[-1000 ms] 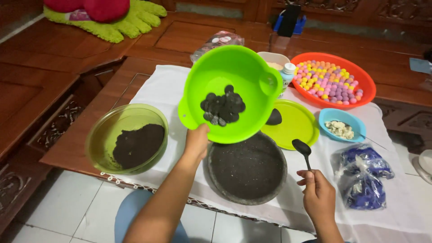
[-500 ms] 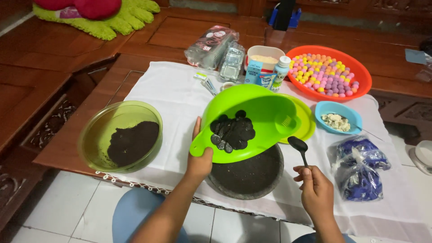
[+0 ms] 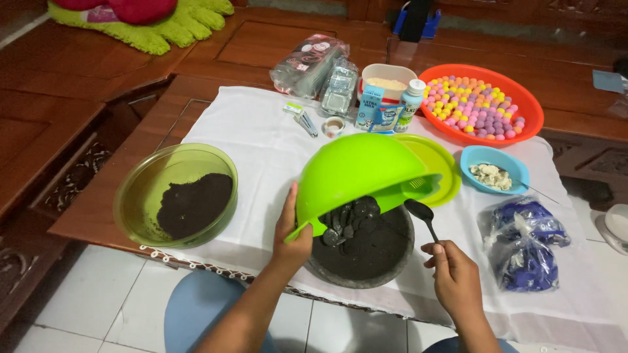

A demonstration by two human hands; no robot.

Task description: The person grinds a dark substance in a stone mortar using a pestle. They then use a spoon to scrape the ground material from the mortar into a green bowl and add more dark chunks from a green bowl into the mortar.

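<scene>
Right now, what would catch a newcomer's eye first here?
Centre front, the left hand tips a bright green bowl so dark round biscuits slide into a stone mortar. The right hand holds a black spoon beside it. At the back right, an orange tray holds pastel balls.

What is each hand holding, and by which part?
Left hand grips the green bowl by its rim; right hand holds the black spoon by its handle.
</scene>
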